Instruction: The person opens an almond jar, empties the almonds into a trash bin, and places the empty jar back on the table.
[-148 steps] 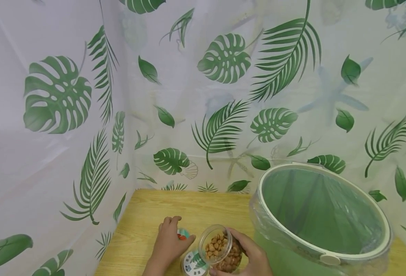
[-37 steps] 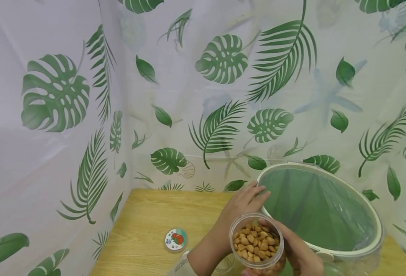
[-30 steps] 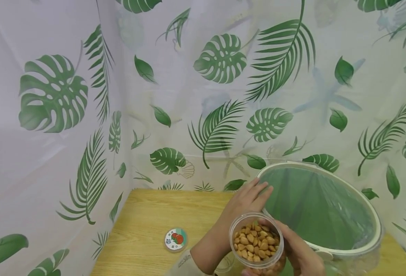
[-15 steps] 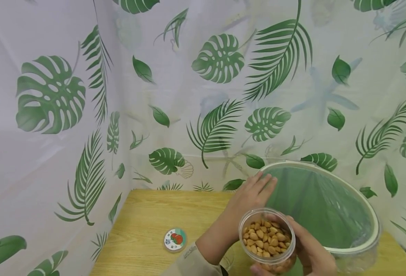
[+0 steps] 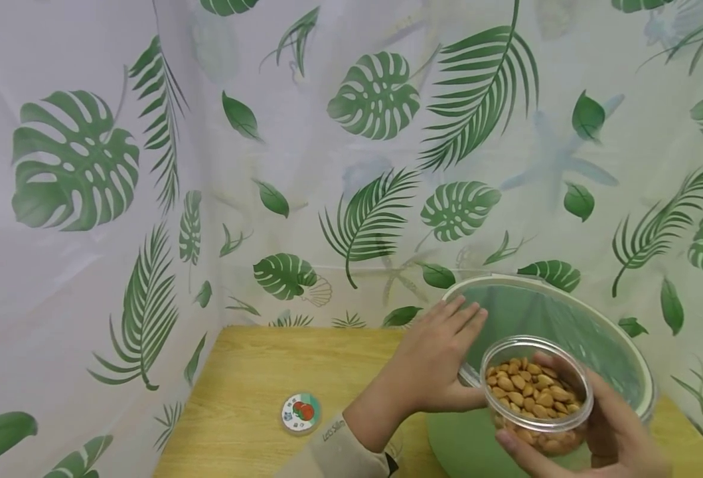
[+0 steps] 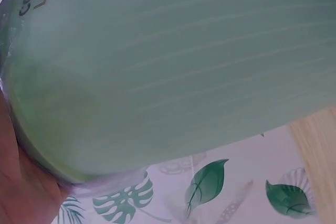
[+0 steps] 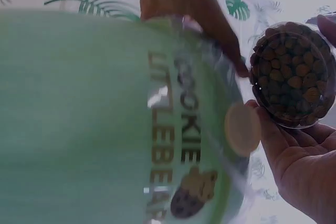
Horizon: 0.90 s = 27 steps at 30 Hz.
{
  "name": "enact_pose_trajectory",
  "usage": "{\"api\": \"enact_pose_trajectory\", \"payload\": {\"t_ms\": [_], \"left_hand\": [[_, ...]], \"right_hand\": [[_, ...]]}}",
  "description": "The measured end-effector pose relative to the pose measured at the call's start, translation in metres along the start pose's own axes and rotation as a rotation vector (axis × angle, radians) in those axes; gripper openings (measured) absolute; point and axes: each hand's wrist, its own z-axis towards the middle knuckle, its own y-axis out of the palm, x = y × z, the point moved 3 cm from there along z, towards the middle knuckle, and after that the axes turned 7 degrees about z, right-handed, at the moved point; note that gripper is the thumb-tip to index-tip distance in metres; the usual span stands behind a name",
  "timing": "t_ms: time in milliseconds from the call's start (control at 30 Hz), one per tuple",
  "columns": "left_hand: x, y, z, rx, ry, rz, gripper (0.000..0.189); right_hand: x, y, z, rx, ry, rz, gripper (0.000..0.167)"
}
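Note:
A clear round plastic jar (image 5: 542, 437) of brown almonds (image 5: 533, 390) is held by my right hand (image 5: 617, 425), its mouth tilted toward me. The jar overlaps the near rim of a pale green bin (image 5: 467, 441) lined with thin plastic. Over the bin's left rim lies my left hand (image 5: 431, 362), fingers stretched toward the inside and thumb reaching along the outside, close to the jar. In the right wrist view the jar's underside, packed with almonds (image 7: 291, 72), shows beside the bin's printed wall (image 7: 105, 114).
A round lid (image 5: 301, 413) with a tomato picture lies on the wooden table (image 5: 249, 372) to the left. Another clear round piece (image 5: 395, 448) is partly hidden behind the left sleeve (image 5: 339, 451). Leaf-patterned sheets (image 5: 381, 219) stand behind and at the left.
My right hand has carried the jar up and rightward to the bin's rim. Since the earliest frame my left hand has moved from beside the tomato lid to the bin's rim.

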Motion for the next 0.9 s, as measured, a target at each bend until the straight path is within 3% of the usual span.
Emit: {"api": "enact_pose_trajectory", "payload": {"t_ms": [67,300,500,667,900], "left_hand": [[0.0,0.0,0.0,-0.023,-0.006,-0.027,0.106],[0.001,0.001,0.002,-0.108,-0.014,-0.115,0.114],[0.002,0.0,0.003,-0.14,-0.017,-0.144,0.113],[0.002,0.0,0.002,-0.143,-0.021,-0.135,0.113],[0.002,0.0,0.0,-0.155,-0.036,-0.145,0.112]], "right_hand": [[0.005,-0.007,0.005,0.014,0.023,-0.013,0.094],[0.028,-0.029,0.023,0.033,-0.077,-0.039,0.083],[0.036,-0.043,0.032,0.062,-0.056,-0.07,0.089],[0.053,-0.051,0.036,0.15,-0.018,-0.069,0.092],[0.076,-0.06,0.046,0.213,0.057,-0.116,0.08]]}}
